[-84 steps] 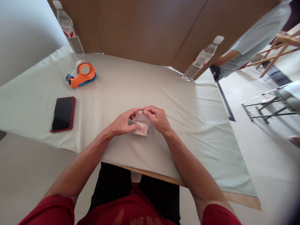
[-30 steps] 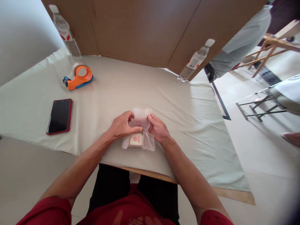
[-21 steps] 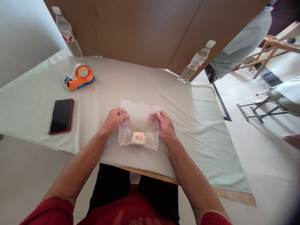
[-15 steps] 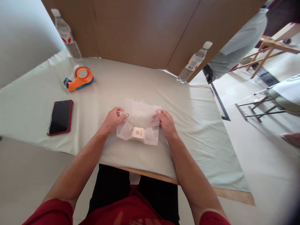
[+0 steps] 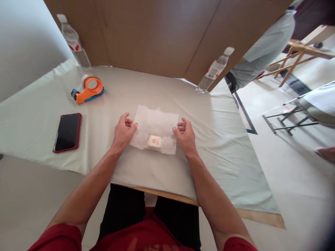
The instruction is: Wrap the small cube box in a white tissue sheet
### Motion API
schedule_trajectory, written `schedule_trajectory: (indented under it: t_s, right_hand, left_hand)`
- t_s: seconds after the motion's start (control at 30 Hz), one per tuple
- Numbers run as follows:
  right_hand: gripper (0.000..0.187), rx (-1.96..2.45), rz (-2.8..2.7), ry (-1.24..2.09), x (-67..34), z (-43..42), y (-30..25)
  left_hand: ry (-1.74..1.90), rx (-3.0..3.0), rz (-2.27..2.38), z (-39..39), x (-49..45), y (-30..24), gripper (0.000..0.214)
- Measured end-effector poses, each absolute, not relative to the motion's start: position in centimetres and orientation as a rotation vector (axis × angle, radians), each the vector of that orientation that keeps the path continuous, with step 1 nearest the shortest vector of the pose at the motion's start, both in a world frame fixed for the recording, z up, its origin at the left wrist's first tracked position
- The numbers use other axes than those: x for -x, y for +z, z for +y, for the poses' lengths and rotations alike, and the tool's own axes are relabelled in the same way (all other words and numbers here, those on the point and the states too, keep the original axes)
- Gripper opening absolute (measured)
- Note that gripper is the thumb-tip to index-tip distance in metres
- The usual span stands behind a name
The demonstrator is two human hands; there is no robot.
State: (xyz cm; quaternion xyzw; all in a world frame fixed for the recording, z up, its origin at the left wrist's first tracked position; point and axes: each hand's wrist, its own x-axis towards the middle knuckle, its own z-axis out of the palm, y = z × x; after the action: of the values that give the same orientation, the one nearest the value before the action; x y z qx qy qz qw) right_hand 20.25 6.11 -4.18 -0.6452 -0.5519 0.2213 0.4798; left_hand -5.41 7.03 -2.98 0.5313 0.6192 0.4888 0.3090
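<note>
A sheet of bubble wrap (image 5: 157,120) lies spread on the cloth in front of me. On its near part sits a small cream box (image 5: 154,141) with a pink print on its top face. My left hand (image 5: 124,131) is at the left edge of the sheet, thumb apart from the half-curled fingers and its tip at the wrap. At the opposite edge my right hand (image 5: 186,135) is held much the same way, with its thumb touching or just over the sheet. Neither hand grips anything.
An orange and blue tape dispenser (image 5: 90,91) and a red-cased phone (image 5: 67,132) lie to the left. Water bottles stand at back left (image 5: 75,46) and back right (image 5: 214,72), against a cardboard panel (image 5: 151,38). Beyond the table's right edge are a person (image 5: 264,48) and folding stools.
Both hands have let go of the bubble wrap's side edges and parted a little outward. The wrap, with the cream box on it, has shifted slightly away from me and lies flatter.
</note>
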Motion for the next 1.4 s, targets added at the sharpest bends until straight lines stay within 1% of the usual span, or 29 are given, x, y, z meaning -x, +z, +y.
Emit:
schedule_trajectory:
  t_s: [0.07,0.13,0.2,0.27,0.33,0.4,0.5,0.57,0.63,0.67,0.73,0.77,0.83,0.87,0.9,0.97,1.0,1.07,1.13,1.27,1.4]
  right_hand:
    - [0.052,1.518,-1.377,0.498,-20.2,5.6,-3.2]
    - [0.042,1.454,-1.486,0.582,-20.0,5.1,-2.2]
    - [0.039,1.427,-1.649,0.751,-19.9,4.7,-1.4]
    - [0.040,1.430,-1.775,0.885,-20.0,4.4,-0.9]
    - [0.039,1.433,-1.814,0.965,-20.4,4.3,-0.6]
    - [0.033,1.378,-1.810,1.086,-21.1,4.1,-0.2]
    - [0.031,1.175,-1.924,1.506,-22.0,3.7,0.7]
    - [0.033,1.066,-2.015,1.827,-22.1,3.5,1.0]
    - [0.035,1.083,-2.021,1.992,-22.0,3.4,0.9]
    - [0.035,1.129,-1.993,1.983,-21.9,3.4,0.8]
    - [0.034,1.227,-1.902,1.792,-21.6,3.5,0.4]
    - [0.033,1.259,-1.852,1.638,-21.4,3.5,0.2]
    - [0.030,1.291,-1.774,1.315,-20.9,3.5,-0.1]
    - [0.032,1.290,-1.779,1.191,-20.6,3.4,-0.3]
    - [0.040,1.280,-1.823,1.106,-20.1,3.3,-0.6]
    - [0.060,1.253,-1.994,1.008,-19.1,3.1,-1.0]
    - [0.062,1.247,-2.086,0.973,-18.6,3.1,-1.2]
    - [0.053,1.266,-2.190,0.874,-18.2,3.2,-1.3]
    - [0.043,1.339,-2.141,0.741,-19.0,3.5,-1.0]
    - [0.046,1.591,-1.797,0.495,-24.2,4.7,-0.4]
    - [0.051,1.992,-1.662,0.322,-29.3,5.4,-1.7]
  left_hand:
    - [1.343,-1.576,1.637,6.6,5.3,-2.5,0.036]
    - [1.289,-1.725,1.568,6.1,5.2,-2.1,0.029]
    - [1.151,-1.826,1.491,5.7,5.1,-1.7,0.029]
    - [1.021,-1.851,1.453,5.5,5.1,-1.5,0.032]
    - [0.963,-1.782,1.423,5.5,5.3,-1.2,0.034]
    - [0.965,-1.637,1.319,5.5,5.8,-0.8,0.036]
    - [0.870,-1.411,1.005,5.5,7.1,0.0,0.046]
    - [0.613,-1.374,0.857,5.4,7.7,0.4,0.053]
    - [0.326,-1.427,0.850,5.3,7.9,0.6,0.047]
    - [0.214,-1.460,0.870,5.3,7.8,0.6,0.042]
    - [0.147,-1.519,0.926,5.3,7.3,0.5,0.032]
    - [0.204,-1.551,0.974,5.3,7.0,0.4,0.029]
    - [0.452,-1.627,1.119,5.5,6.5,0.1,0.022]
    - [0.587,-1.676,1.198,5.6,6.3,-0.2,0.019]
    - [0.694,-1.740,1.259,5.7,6.2,-0.5,0.017]
    - [0.777,-1.923,1.281,5.9,6.0,-1.2,0.025]
    - [0.753,-2.031,1.236,5.9,6.0,-1.6,0.033]
    - [0.653,-2.209,1.131,6.0,5.9,-2.3,0.045]
    - [0.568,-2.309,1.084,6.0,5.8,-2.7,0.048]
    - [0.531,-2.375,1.109,6.0,5.8,-2.8,0.045]
    - [0.534,-2.416,1.146,6.0,5.7,-3.0,0.044]
